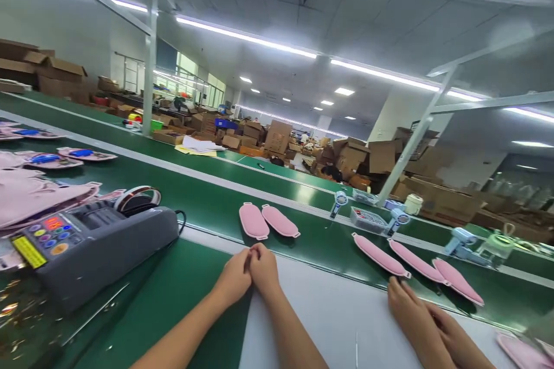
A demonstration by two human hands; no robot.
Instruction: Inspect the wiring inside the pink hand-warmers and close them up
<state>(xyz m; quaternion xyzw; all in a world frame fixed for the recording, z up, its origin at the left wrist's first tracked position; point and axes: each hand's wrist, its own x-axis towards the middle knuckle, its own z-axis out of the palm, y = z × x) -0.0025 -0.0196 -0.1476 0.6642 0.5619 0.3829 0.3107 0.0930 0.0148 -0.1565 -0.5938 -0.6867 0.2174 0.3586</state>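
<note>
My left hand (235, 278) and my right hand (265, 272) meet at the near edge of the conveyor, fingers curled and touching each other. Both are closed; whatever lies between the fingertips, if anything, is hidden. Just beyond them, two pink padded oval pieces (254, 221) with pale edging and end loops lie side by side on the green belt (208, 193). Under my right forearm is a white sheet (303, 294) on the green work surface.
A grey tape dispenser (116, 242) stands left, beside stacked pink pieces (38, 196). A co-worker's hands (415, 317) are at the right, near more pink pieces (381, 255). Small blue handheld fans (340, 203) and a clear box (367, 220) stand farther back. A metal post (149, 69) rises behind.
</note>
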